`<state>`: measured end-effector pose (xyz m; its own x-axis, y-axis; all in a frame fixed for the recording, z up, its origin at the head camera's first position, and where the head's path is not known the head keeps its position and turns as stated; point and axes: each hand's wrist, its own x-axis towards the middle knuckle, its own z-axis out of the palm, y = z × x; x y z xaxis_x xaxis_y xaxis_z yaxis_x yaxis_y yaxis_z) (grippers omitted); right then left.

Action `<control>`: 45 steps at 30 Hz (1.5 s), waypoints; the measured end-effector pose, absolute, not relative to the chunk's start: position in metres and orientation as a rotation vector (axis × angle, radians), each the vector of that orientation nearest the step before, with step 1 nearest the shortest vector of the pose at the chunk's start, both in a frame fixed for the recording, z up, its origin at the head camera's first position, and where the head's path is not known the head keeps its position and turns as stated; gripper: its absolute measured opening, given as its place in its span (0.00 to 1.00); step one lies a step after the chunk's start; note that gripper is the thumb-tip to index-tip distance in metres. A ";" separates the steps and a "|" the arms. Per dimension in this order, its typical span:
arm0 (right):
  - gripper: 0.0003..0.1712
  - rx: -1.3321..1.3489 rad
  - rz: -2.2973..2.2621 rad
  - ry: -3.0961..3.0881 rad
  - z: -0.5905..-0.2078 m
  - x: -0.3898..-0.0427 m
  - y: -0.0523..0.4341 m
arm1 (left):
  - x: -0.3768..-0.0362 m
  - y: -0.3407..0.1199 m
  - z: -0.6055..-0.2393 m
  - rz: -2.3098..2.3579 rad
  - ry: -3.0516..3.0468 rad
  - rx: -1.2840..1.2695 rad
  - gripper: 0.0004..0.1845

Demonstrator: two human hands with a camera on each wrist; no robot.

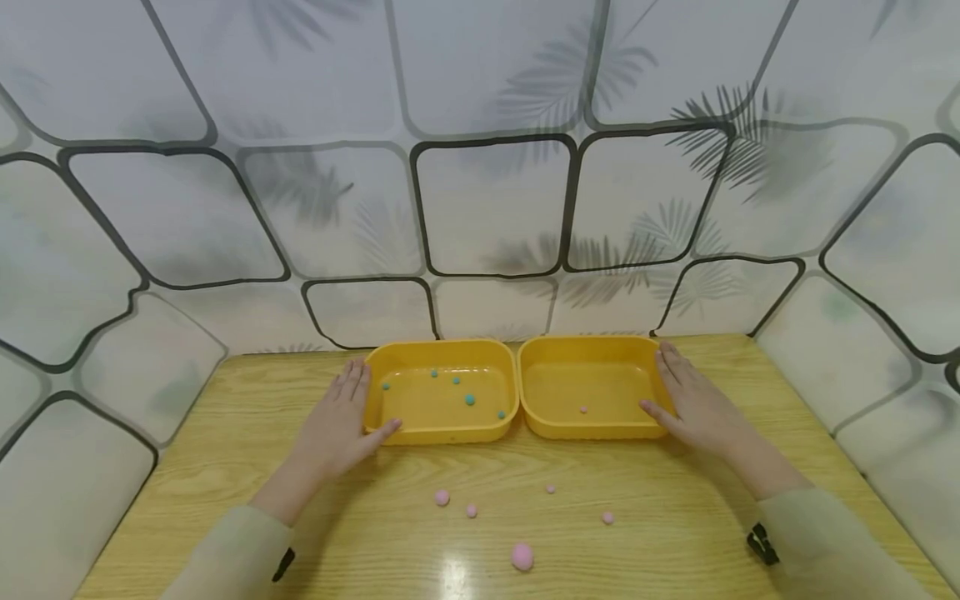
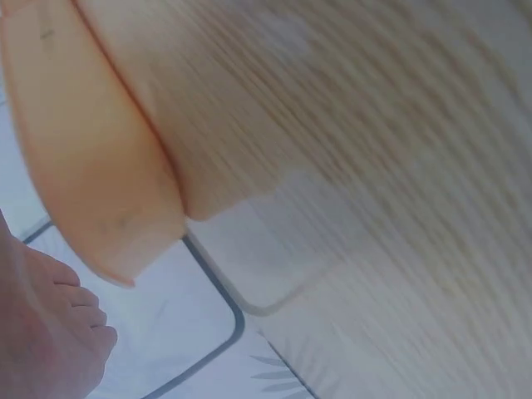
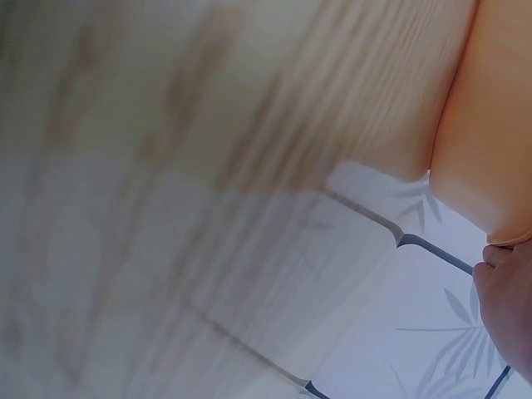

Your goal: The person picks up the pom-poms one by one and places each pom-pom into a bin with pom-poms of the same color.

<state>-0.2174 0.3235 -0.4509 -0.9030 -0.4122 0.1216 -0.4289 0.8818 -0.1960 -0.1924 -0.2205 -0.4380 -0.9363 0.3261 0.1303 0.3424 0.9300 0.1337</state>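
Note:
Two yellow trays stand side by side on the table, their inner ends touching. My left hand (image 1: 341, 421) lies along the outer end of the left tray (image 1: 442, 435), fingers extended and thumb at its front corner. My right hand (image 1: 693, 404) rests likewise against the outer end of the right tray (image 1: 592, 430), thumb over the rim. Several small teal balls, one of them larger (image 1: 469, 400), lie scattered in the left tray. A tiny pink ball (image 1: 583, 409) sits in the right one. In the wrist views, the left hand (image 2: 50, 324) and right hand (image 3: 507, 299) show only partly.
Several pink balls lie on the wooden table (image 1: 375, 533) in front of the trays. The biggest pink ball (image 1: 522, 557) is nearest me, and another pink ball (image 1: 608, 517) lies to the right. A patterned wall covering (image 1: 491, 208) rises behind the trays and along both sides.

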 end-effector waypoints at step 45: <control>0.54 0.643 0.374 -2.965 -0.451 -0.214 0.322 | -0.107 -0.169 -0.465 -1.175 -2.478 -0.720 0.24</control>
<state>-0.2137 0.3217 -0.4508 -0.9080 -0.3971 0.1337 -0.4179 0.8816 -0.2193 -0.1070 -0.1688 -0.4651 -0.8274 0.3088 0.4690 0.5586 0.5386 0.6308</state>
